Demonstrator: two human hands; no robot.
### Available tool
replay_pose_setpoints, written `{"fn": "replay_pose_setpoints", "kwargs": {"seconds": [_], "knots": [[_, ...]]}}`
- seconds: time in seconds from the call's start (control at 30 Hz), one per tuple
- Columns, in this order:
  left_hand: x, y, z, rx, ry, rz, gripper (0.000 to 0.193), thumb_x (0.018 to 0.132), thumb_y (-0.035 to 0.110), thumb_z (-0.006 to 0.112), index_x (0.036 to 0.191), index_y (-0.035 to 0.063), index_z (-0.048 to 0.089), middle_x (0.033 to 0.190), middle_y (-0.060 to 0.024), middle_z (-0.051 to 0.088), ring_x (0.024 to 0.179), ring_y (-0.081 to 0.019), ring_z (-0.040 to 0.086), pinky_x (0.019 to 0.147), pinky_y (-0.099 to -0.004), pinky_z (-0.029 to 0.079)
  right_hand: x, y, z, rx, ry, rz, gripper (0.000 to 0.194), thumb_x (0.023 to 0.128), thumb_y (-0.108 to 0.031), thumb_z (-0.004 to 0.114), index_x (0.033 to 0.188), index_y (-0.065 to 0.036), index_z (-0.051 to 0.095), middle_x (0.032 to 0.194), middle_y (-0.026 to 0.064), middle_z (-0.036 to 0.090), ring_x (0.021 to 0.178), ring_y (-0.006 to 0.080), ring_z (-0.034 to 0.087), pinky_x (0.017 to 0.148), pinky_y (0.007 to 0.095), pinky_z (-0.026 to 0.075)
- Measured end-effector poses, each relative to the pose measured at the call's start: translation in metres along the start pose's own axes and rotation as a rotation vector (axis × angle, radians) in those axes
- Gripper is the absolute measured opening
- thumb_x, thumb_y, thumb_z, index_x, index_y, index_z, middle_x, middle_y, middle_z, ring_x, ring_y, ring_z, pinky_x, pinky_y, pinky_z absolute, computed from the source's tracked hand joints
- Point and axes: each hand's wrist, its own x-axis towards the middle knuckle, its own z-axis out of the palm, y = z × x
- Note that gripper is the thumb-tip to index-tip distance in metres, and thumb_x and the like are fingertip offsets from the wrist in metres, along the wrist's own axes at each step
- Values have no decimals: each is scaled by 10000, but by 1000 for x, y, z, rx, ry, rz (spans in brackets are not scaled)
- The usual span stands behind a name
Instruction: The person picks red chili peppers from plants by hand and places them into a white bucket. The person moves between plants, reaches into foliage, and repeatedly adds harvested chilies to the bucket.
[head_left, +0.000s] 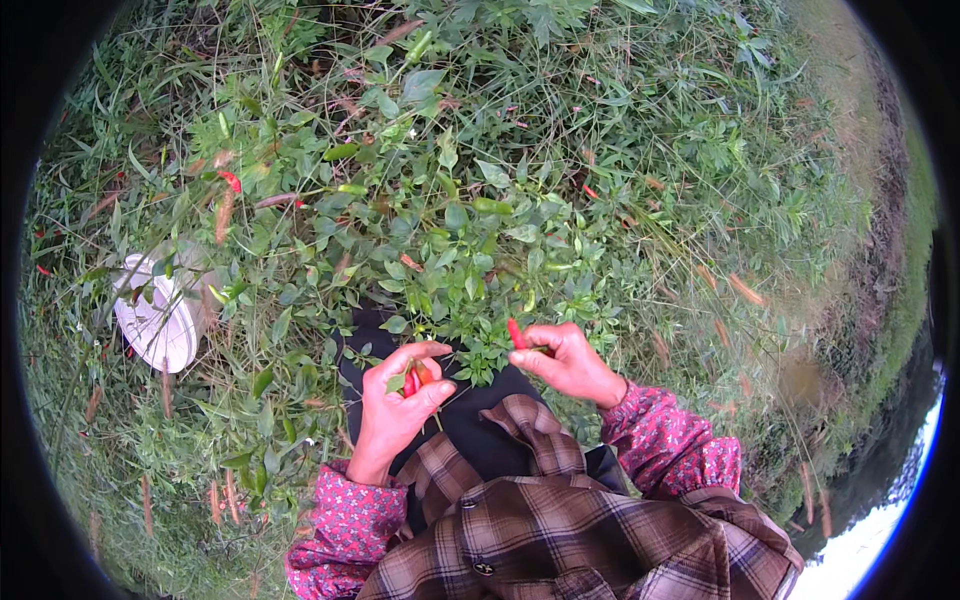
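In my left hand I hold several red chili peppers, with a bit of green leaf among them; the thumb and forefinger stand apart around them. My right hand pinches one red chili pepper between thumb and fingers, its tip pointing up and away from me. Chili plants with green leaves grow just beyond both hands. A green pepper hangs among the leaves ahead, and a red pepper shows farther left.
A white plastic bucket lies tilted in the growth at the left, stems crossing its mouth. Tall grass and weeds surround the plants, with brown seed heads at the right. My dark trousers are close under the hands.
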Motion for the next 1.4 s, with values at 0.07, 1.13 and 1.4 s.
{"fn": "replay_pose_setpoints", "kwargs": {"seconds": [0.07, 1.13, 1.4], "knots": [[0, -25, 17, 8, -29, -45, 201, 735, 76, 700, 889, 0, 596, 748, 10, 571, 642, -41, 513, 571, -187, 431, 2, -8, 30, -180, -129, -191, 205, 785, -191, 630, 783, 9, 584, 601, 180, 516, 507, 313, 498, 481, 368, 389], [172, -180, 85, 1286, -253, -328, 400, 671, 167, 562, 1059, 75, 603, 878, -211, 623, 852, -350, 601, 760, -395, 470, 91, 274, 3, -413, 741, 257, 286, 621, -54, 632, 903, -6, 624, 751, 229, 583, 713, 393, 574, 625, 444, 477], [163, -176, 80, 1363, -285, -473, 485, 697, 184, 589, 1170, 86, 540, 993, -188, 614, 951, -324, 582, 822, -392, 458, 126, 306, -3, -345, 566, 641, 315, 780, -256, 552, 909, 24, 621, 896, 171, 630, 889, 337, 585, 867, 415, 425]]}}
